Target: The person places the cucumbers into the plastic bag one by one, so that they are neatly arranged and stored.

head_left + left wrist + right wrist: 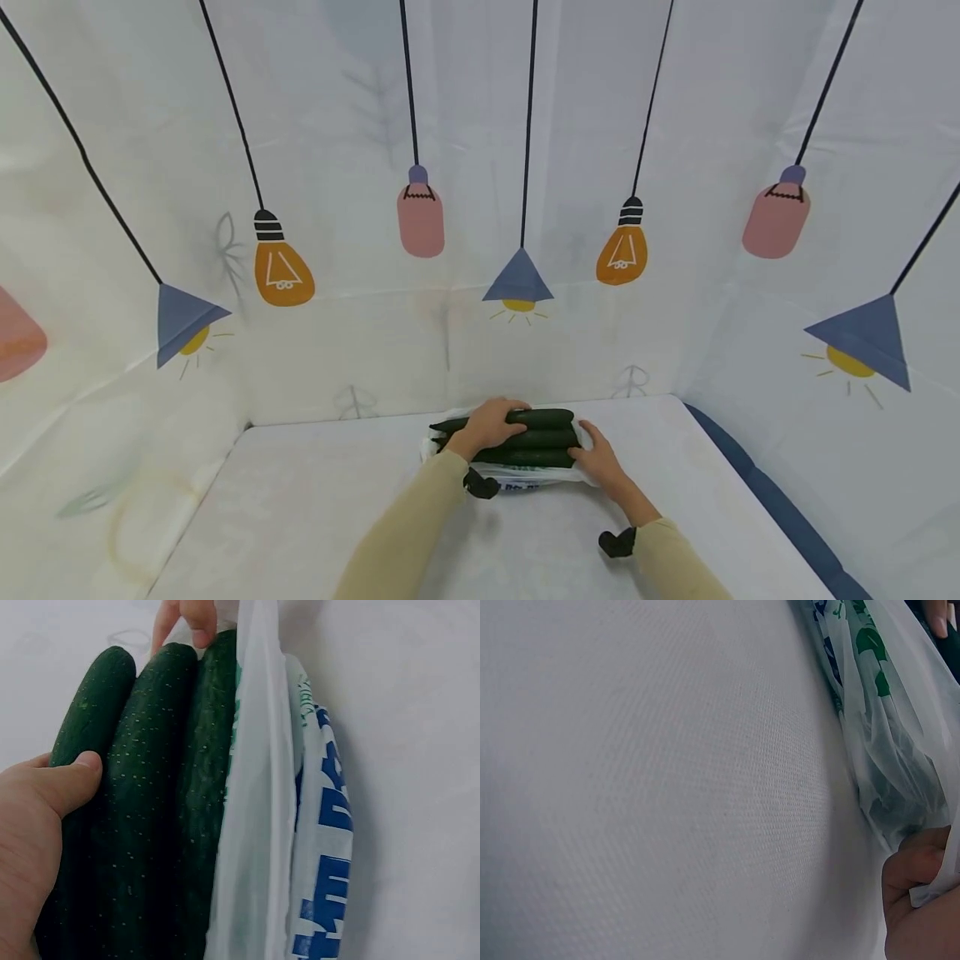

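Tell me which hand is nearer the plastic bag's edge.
Right. The right hand pinches the plastic bag at its edge. The left hand rests on top of the cucumbers, gripping them above the bag.

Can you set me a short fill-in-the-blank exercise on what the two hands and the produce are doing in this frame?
1. The left hand rests on a bunch of ____ long dark green cucumbers.
2. The right hand pinches the thin white ____ bag with blue and green print.
3. The cucumbers lie on a ____ cloth-covered table.
4. The print on the curtain wall behind shows hanging ____.

Missing words: three; plastic; white; lamps
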A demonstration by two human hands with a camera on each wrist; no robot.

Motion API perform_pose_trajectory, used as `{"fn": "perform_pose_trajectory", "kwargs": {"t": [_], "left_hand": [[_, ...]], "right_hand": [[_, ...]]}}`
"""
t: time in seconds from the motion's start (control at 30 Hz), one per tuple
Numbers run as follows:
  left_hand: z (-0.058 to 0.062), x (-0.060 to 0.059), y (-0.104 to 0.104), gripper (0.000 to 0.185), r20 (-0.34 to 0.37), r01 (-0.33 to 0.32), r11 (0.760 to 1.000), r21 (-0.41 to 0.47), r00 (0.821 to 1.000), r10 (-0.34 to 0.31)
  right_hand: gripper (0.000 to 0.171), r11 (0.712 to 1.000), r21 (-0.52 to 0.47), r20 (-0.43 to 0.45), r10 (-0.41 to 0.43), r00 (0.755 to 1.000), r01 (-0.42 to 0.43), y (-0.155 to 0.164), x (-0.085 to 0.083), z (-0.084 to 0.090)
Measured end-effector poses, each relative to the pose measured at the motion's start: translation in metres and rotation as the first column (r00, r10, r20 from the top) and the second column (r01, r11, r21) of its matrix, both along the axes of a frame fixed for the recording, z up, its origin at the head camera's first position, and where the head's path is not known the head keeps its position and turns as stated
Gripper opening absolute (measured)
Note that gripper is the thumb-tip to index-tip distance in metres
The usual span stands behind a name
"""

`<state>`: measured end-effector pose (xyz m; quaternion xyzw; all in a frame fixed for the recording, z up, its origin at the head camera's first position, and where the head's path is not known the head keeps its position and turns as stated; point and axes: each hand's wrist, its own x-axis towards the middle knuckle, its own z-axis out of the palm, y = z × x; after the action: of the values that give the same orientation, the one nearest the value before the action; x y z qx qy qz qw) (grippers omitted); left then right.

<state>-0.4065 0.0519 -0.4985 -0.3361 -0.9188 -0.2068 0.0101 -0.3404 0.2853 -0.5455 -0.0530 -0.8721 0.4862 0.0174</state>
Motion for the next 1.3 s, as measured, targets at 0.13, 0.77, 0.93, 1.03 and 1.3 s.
{"fn": "perform_pose_trajectory", "kwargs": {"t": [0.13,0.77,0.93,1.03,1.3], "left_hand": [[-0.002,-0.004,-0.002,0.039,-0.019,-0.005,1.000,-0.002,1.000,0.005],[0.006,-0.012,-0.015,0.044,0.050,0.055,0.998,-0.024,0.997,-0.054],[0.005,-0.012,-0.024,0.046,0.053,0.040,0.999,-0.016,0.998,-0.039],[0.004,-0.011,-0.031,0.047,0.062,0.023,1.000,-0.010,0.998,-0.023],[0.000,-0.004,-0.054,0.046,0.005,0.004,0.999,0.051,1.000,-0.004]], "right_hand": [[0.063,1.000,-0.009,-0.010,-0.010,1.000,0.010,-0.004,-0.001,0.002],[0.064,1.000,-0.016,0.034,-0.025,0.999,0.025,-0.007,-0.006,0.000],[0.064,1.000,-0.021,0.046,-0.018,0.999,0.019,-0.006,-0.006,-0.001],[0.065,1.000,-0.018,0.034,-0.014,0.999,0.015,-0.007,-0.005,0.000],[0.063,1.000,-0.020,0.016,-0.010,1.000,0.011,-0.008,0.003,-0.002]]}}
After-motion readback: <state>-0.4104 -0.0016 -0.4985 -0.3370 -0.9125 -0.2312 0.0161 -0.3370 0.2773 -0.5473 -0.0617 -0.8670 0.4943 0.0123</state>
